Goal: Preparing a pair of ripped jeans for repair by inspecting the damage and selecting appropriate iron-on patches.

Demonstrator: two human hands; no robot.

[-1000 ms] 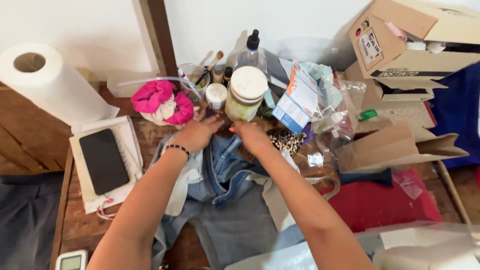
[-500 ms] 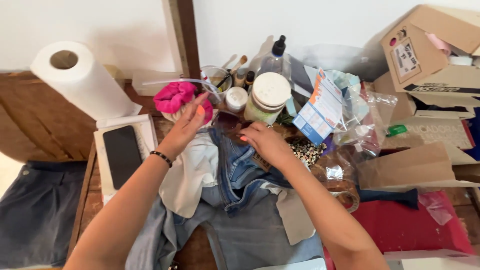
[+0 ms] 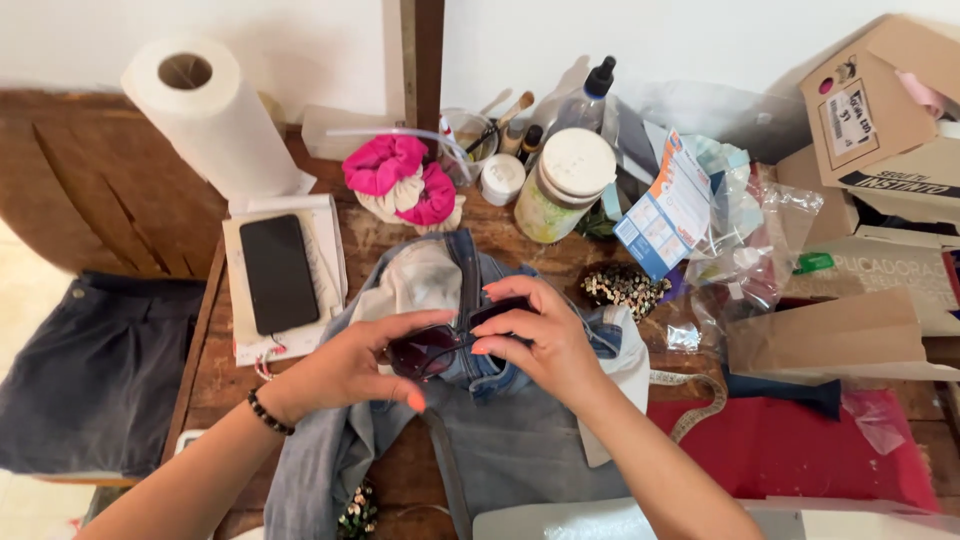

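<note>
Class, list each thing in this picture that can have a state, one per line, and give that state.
Dark-lensed sunglasses: held in both hands.
Left hand: gripping the sunglasses.
Right hand: fingers on the sunglasses.
Blue denim jeans: spread out, pocket linings pulled out.
Black phone: screen dark, lying flat.
White paper towel roll: upright.
White-lidded glass jar: closed.

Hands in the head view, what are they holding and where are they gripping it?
Both hold a pair of dark sunglasses over the jeans: left hand at one lens end, right hand at the other.
</note>
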